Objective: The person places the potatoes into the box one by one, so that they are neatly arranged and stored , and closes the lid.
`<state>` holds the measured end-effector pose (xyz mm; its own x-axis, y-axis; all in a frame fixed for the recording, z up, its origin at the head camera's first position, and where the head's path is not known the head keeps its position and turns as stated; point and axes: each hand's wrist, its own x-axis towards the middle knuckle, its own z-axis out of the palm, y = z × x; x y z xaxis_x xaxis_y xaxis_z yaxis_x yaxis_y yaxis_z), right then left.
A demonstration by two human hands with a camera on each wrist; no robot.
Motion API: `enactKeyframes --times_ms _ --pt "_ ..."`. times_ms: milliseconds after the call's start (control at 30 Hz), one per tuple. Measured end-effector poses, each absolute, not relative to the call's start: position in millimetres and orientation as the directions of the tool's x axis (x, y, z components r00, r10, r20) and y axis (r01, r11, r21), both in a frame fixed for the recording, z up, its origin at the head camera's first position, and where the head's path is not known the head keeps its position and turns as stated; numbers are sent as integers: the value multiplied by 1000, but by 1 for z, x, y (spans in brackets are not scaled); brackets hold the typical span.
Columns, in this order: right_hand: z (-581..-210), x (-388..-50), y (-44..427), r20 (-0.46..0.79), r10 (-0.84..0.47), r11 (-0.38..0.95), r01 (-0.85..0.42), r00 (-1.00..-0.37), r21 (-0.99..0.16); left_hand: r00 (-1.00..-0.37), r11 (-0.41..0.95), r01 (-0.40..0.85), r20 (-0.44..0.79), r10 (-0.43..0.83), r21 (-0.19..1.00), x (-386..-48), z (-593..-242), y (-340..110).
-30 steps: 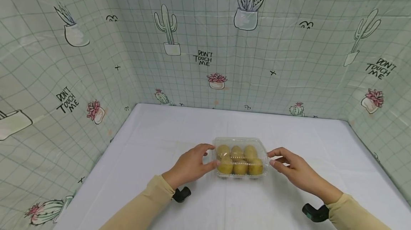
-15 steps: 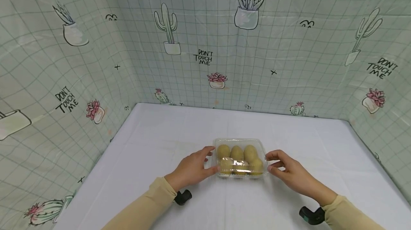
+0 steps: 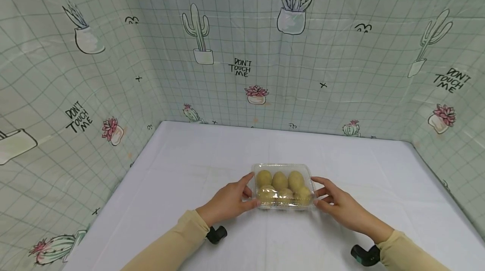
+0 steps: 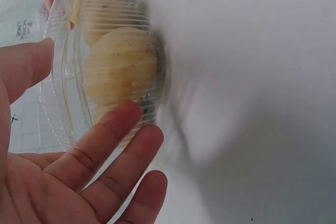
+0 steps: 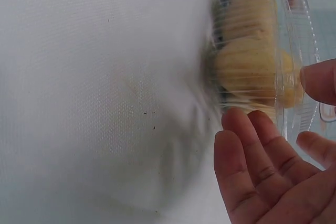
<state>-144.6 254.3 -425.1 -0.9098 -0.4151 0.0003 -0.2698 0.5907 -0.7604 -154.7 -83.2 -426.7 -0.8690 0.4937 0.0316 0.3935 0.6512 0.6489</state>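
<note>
A clear plastic clamshell box [image 3: 283, 207] sits in the middle of the white table. Inside it, in two rows, are several round, yellowish-brown, speckled fruits [image 3: 280, 181]; their exact kind cannot be told. My left hand [image 3: 230, 197] is at the box's left end, thumb toward the front corner and index finger toward the back. At the right end is my right hand [image 3: 339, 204], thumb and fingers spread along the side. In both wrist views the fingers [image 4: 113, 166] look fairly straight, with each thumb [image 5: 320, 81] by the rim; firm contact is hard to judge.
White cloth covers the table [image 3: 212, 149]. Behind and beside it hangs a grid-patterned curtain [image 3: 265, 52] printed with cacti. A black device [image 3: 217, 235] sits at the left wrist, another black device [image 3: 365, 255] at the right wrist.
The box has tilted slightly, so its top and the fruits show more from above. My right hand has shifted a little left, with its fingers more spread; my left hand has barely moved.
</note>
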Motion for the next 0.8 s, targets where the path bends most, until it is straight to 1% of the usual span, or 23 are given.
enactKeyframes --times_ms 333,600,800 --pt "-427 -150 258 -49 -475 481 -213 -879 -851 -870 584 338 8 493 738 -157 -432 -82" --pt "-432 -155 263 -46 -539 321 -155 -841 -934 -878 585 308 -12 478 750 -157 -433 -81" --pt "-434 -156 263 -65 -543 289 -113 -837 -951 -881 591 302 -17 473 748 -157 -435 -81"
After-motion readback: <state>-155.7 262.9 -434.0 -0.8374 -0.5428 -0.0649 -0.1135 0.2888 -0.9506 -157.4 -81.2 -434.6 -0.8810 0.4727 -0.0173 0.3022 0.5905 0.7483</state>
